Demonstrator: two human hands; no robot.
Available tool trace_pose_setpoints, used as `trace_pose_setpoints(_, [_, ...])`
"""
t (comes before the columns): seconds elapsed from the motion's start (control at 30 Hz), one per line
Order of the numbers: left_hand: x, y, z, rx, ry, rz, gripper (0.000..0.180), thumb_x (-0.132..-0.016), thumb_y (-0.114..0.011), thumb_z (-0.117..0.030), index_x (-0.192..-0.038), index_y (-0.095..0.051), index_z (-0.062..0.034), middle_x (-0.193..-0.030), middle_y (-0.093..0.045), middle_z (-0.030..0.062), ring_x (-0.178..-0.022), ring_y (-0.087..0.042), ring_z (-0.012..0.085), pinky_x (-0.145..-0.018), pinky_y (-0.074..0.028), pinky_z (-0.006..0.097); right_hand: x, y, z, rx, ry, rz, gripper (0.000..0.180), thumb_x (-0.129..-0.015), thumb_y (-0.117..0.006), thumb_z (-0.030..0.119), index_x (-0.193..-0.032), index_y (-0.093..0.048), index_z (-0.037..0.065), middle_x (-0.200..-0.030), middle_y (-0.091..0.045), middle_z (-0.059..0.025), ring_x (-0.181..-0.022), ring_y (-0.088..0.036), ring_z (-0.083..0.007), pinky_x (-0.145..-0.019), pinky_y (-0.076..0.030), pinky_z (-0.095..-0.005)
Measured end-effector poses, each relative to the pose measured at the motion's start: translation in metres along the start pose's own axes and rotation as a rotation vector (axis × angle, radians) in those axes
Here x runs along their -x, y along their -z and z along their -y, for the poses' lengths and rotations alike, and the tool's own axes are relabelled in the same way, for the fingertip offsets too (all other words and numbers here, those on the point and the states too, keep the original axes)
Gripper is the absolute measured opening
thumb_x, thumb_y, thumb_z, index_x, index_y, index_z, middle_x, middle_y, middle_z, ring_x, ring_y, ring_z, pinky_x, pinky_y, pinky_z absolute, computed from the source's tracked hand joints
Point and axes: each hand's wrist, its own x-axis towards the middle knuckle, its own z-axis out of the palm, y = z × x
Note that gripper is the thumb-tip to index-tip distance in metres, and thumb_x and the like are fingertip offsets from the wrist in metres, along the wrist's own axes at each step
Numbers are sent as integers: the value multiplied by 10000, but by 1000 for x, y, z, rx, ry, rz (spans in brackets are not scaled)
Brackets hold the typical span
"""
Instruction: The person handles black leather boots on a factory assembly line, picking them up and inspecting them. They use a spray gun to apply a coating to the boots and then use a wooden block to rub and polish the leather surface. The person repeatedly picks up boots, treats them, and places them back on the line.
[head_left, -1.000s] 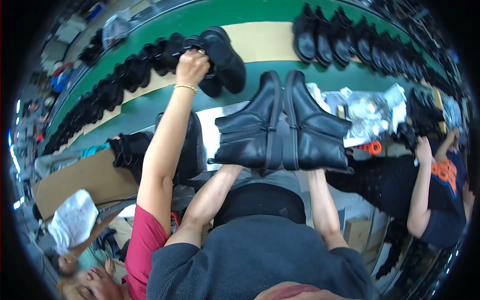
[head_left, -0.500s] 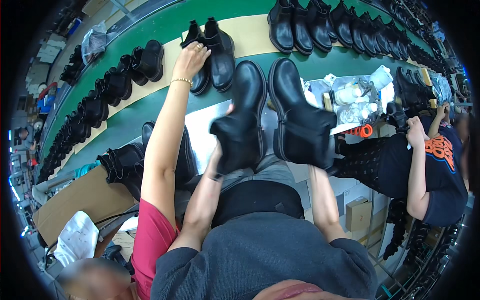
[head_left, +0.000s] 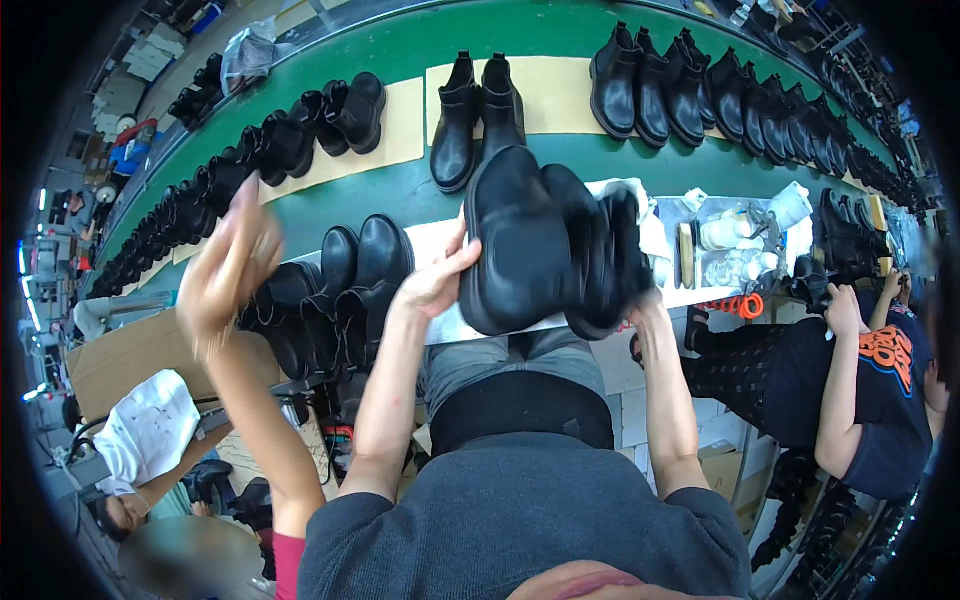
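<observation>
My left hand [head_left: 438, 284] is closed on one side of a black ankle boot [head_left: 515, 240], thumb against the leather. Beside it my right hand [head_left: 648, 308] grips a second black ankle boot [head_left: 606, 262], blurred by motion; this boot hides most of its fingers. The two boots are close together, tilted, and overlap in view above my lap. Under them lies a white-covered work surface [head_left: 435, 240]. Just beyond the held boots, another pair of black boots [head_left: 457, 130] stands on tan paper on the green belt.
Rows of black boots [head_left: 290, 145] line the green belt [head_left: 560, 165] on both sides. More boots [head_left: 375, 260] stand at my left, near a co-worker's blurred raised hand [head_left: 232, 265]. White bottles [head_left: 725, 232], a brush [head_left: 686, 255] and a coiled orange hose [head_left: 740, 305] are at right, near another person [head_left: 850, 370].
The held boots have turned and come together, moving from side by side to overlapping. The co-worker's hand has left the pair on the belt and swung left.
</observation>
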Motion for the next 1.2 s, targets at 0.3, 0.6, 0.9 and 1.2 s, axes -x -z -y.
trace_pose_setpoints(0.3, [-31, -19, 1, 703, 62, -305, 643, -874, -610, -435, -1269, -353, 2, -1218, -454, 287, -1112, -506, 458, -904, -503, 549, -34, -80, 26, -90, -91, 55, 475, -830, -627, 542, -1062, -574, 130, -986, -620, -46, -908, -585, -168, -806, -486, -350])
trace_pose_setpoints(0.6, [-24, -24, -1, 800, 78, -405, 680, -849, -648, -427, -1280, -316, -19, -1186, -441, 285, -1117, -498, 438, -941, -482, 542, -37, -90, 25, -106, -184, -35, 465, -810, -668, 513, -1026, -584, 110, -929, -617, -37, -855, -584, -174, -806, -489, -341])
trace_pose_setpoints(0.9, [27, 53, 55, 128, 224, -208, 580, -970, -365, -475, -1398, -329, -85, -1385, -431, 146, -1293, -398, 318, -1048, -346, 501, -22, -21, -43, 138, -182, 69, 466, -939, -475, 434, -1205, -551, 59, -1142, -612, -88, -1068, -569, -182, -918, -445, -369])
trace_pose_setpoints(1.2, [-62, 36, 23, -1093, 497, -405, 1335, -635, -744, -610, -1425, 80, 82, -1299, -444, 340, -1227, -466, 383, -935, -448, 434, -103, -33, -48, 1468, 147, 93, 1208, -661, -663, 689, -1409, -171, -122, -1380, -311, -371, -1301, -356, -424, -1069, -315, -409])
